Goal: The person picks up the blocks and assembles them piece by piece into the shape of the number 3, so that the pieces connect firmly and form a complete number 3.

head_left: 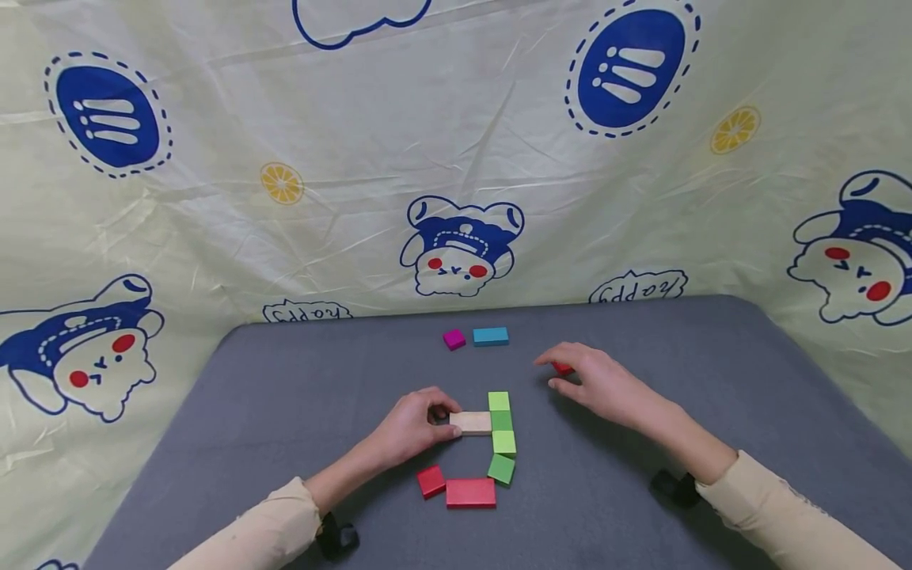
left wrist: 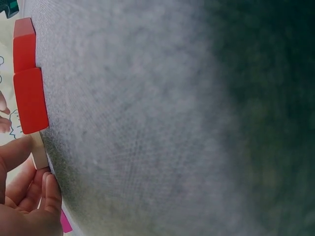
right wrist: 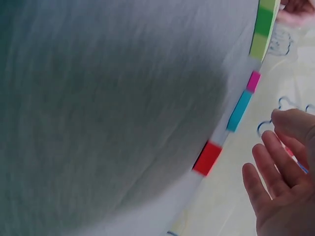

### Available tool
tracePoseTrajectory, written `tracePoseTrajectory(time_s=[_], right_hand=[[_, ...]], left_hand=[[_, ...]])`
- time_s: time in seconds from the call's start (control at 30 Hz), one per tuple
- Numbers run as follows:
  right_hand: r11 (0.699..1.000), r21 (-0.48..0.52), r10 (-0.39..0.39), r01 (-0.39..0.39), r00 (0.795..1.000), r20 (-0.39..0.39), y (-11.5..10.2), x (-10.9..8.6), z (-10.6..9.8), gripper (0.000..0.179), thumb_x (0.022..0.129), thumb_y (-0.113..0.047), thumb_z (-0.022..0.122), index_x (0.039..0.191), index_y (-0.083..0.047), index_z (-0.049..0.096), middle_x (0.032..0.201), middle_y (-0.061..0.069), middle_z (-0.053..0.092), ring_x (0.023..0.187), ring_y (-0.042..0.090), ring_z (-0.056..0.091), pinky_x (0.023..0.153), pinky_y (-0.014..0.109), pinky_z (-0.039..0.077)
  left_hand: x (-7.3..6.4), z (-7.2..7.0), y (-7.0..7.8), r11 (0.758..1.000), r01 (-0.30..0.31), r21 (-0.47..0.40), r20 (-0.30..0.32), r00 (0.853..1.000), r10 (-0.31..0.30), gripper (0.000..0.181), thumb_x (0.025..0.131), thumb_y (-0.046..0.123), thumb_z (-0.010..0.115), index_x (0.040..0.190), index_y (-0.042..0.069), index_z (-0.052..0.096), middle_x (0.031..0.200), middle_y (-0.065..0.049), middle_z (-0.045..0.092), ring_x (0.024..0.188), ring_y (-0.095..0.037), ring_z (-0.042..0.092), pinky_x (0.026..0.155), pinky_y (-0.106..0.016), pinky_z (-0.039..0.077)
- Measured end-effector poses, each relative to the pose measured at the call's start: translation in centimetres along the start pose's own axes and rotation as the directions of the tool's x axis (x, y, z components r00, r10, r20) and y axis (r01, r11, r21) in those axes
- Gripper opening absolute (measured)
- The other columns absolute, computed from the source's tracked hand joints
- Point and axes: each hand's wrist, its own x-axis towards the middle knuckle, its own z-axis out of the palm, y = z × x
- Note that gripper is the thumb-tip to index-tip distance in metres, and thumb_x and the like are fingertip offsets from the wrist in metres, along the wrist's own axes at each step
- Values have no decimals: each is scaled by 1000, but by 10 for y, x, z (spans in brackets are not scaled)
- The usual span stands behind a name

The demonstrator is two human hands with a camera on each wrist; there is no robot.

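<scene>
My left hand pinches the left end of a pale wooden block between thumb and fingers. The block's right end meets a column of light and darker green blocks, whose lowest one is turned askew. In the left wrist view, thumb and fingertips grip the pale block. Over the table at the right, my right hand has its fingers spread and nothing between them. A red block lies behind it, partly hidden by the fingers; the right wrist view shows that red block apart from the hand.
Below the green column lie a red rectangular block and a smaller tilted red block. Farther back on the grey table are a magenta block and a blue block. A printed cloth hangs behind the table.
</scene>
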Motion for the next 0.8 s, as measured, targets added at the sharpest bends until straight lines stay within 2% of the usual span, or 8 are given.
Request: tracePoseTrajectory(time_s=[0.13,0.27,0.5,0.8], right_hand=[[1000,-21,6,-5,1000,30,16,3,-4,36,90,-11,72,126,-10,65,124,5,62,115,27,56,95,49,45],[999,-38,-8,9,999,46,28,6,-5,36,90,-9,71,126,-8,65,125,7,62,118,30,54,97,52,43],[997,-66,-24,29,998,66,42,9,-5,36,89,-7,73,123,-8,65,124,8,62,116,30,55,95,51,44],[1000,-19,26,-25,995,95,53,13,-4,34,88,-4,72,121,-4,66,122,13,63,115,35,56,95,53,44]], left_hand=[[0,-1,0,1000,3,4,5,1000,-3,21,86,14,77,107,12,72,95,4,59,87,-15,54,73,-27,47],[0,-1,0,1000,12,5,10,1000,-12,21,86,14,77,107,13,72,95,5,59,87,-14,54,73,-27,47],[1,-1,1,1000,5,-2,9,1000,-5,21,86,14,77,106,12,73,95,3,60,87,-15,55,73,-27,47],[1,-1,0,1000,8,-3,3,1000,-8,21,86,13,77,106,12,72,96,3,60,87,-15,55,73,-27,47]])
